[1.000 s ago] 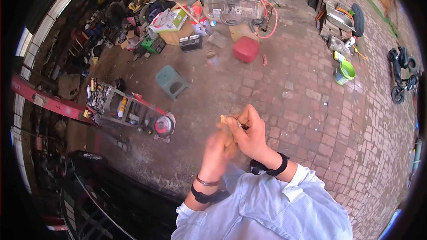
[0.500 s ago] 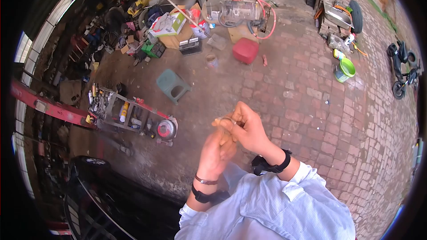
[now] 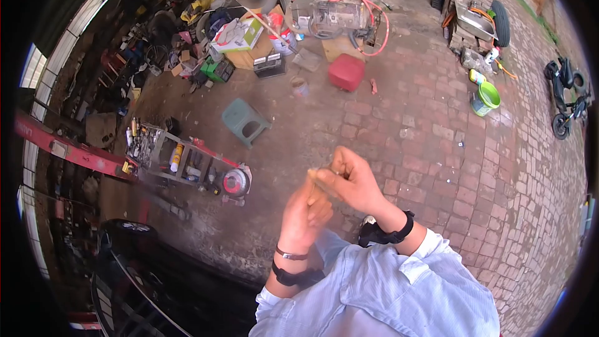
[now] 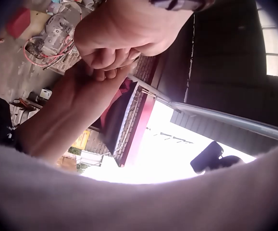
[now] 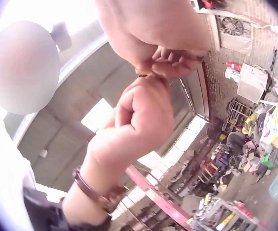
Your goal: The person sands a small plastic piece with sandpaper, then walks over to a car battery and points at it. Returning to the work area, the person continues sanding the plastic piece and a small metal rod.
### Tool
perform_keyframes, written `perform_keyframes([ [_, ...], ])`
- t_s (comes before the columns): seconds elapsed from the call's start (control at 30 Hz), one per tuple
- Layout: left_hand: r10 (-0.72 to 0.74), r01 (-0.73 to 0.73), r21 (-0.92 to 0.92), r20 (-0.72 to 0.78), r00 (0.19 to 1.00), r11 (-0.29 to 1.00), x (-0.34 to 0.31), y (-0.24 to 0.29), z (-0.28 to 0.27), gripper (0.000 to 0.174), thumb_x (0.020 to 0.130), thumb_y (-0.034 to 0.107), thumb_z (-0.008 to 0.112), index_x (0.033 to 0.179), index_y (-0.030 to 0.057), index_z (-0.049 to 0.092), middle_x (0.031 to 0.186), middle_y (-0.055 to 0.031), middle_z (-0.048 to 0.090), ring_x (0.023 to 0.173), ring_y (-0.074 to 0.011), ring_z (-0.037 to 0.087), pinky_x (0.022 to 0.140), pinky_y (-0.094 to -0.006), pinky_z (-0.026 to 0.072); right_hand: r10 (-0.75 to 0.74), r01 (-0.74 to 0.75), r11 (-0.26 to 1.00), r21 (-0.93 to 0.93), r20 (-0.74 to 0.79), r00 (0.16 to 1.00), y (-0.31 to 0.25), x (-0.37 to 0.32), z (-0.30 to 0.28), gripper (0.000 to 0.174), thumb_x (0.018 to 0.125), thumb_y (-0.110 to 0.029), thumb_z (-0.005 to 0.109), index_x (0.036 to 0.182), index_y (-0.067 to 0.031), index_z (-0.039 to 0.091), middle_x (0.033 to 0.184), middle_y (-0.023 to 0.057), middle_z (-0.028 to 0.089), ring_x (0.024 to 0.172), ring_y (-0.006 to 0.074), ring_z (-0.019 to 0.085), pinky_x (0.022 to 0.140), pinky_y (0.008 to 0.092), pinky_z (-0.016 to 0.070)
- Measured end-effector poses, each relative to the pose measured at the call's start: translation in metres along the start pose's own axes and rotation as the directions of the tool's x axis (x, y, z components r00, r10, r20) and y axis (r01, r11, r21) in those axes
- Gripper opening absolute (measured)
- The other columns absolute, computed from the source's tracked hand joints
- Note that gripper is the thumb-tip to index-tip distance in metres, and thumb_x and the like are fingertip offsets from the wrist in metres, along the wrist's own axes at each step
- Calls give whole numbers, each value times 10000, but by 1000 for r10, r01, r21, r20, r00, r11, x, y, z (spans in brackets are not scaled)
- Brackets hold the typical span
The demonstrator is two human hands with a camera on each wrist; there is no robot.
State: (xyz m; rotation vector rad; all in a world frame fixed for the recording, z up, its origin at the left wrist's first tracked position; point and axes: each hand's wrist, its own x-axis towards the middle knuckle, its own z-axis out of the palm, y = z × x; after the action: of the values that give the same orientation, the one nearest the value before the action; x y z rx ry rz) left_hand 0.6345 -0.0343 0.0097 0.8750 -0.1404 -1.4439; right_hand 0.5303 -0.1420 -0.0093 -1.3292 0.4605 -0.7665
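Note:
In front of the light shirt, the left hand [image 3: 302,215] and right hand [image 3: 357,182] meet at their fingertips in the head view. Between them is a tiny yellowish thing [image 3: 312,175], too small and blurred to identify. The right thumb and index finger pinch there; the left index finger and thumb reach up to the same spot, its other fingers curled. In the left wrist view the left hand [image 4: 124,29] covers part of the right hand [image 4: 83,89]. The right wrist view has the right hand [image 5: 153,29] above the left hand [image 5: 136,115], fingertips touching.
A green stool [image 3: 244,120] and red seat [image 3: 347,72] stand ahead on the floor. To the left are a tool-laden red jack [image 3: 234,181] and a black car [image 3: 156,274]. A green bucket [image 3: 485,98] and a motorcycle [image 3: 568,97] stand right.
The right hand has shifted slightly rightward, with its fingers tilted differently against the left fingertips. A thin curved thing seen between the hands half a second ago no longer shows clearly.

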Motion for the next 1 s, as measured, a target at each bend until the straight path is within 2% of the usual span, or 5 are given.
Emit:
perform_keyframes([
  [0.17, 22, -31, 99, 93, 995, 995, -12, -3, 14, 452, 1016, 365, 403, 620, 153, 348, 467, 55, 263, 395, -73, 214, 398, -253, 173, -111, 56, 983, -174, -325, 939, -5, 12, 4, 342, 887, -98, 670, 730, -97, 367, 562, -56, 401, 502, 2, 350, 425, 218, 271],
  [0.37, 101, -104, 48, 50, 994, 993, -4, 5, 4, 443, 1038, 340, 337, 641, 145, 360, 465, 26, 281, 370, -75, 223, 378, -225, 215, 35, 31, 970, 240, -264, 964, -22, -9, 3, 353, 868, -139, 700, 732, -62, 384, 573, -9, 465, 498, 34, 423, 426, 239, 340],
  [0.47, 131, -131, 149, 14, 991, 980, -7, -5, 5, 444, 1033, 347, 353, 641, 138, 355, 464, 27, 280, 370, -76, 220, 385, -229, 219, -180, 179, 969, -171, 12, 984, -6, -7, 7, 346, 874, -148, 699, 740, -68, 389, 578, -6, 489, 494, 29, 436, 420, 224, 343],
  [0.6, 133, -181, 221, 215, 968, 958, -20, -9, 12, 461, 1023, 378, 375, 637, 127, 348, 463, 31, 285, 380, -72, 204, 396, -230, 212, 52, -26, 997, 78, -355, 934, -5, 17, -17, 319, 905, -194, 664, 763, -72, 406, 581, 2, 502, 482, 40, 439, 409, 222, 335],
  [1.0, 283, -287, 396, 68, 957, 872, -11, -19, 8, 410, 1011, 386, 411, 814, 42, 514, 502, 50, 321, 390, -66, 292, 401, -217, 221, -33, 31, 887, 461, -3, 999, -19, -20, 18, 261, 976, -196, 537, 853, -58, 353, 825, 165, 659, 648, 136, 648, 450, 230, 508],
])
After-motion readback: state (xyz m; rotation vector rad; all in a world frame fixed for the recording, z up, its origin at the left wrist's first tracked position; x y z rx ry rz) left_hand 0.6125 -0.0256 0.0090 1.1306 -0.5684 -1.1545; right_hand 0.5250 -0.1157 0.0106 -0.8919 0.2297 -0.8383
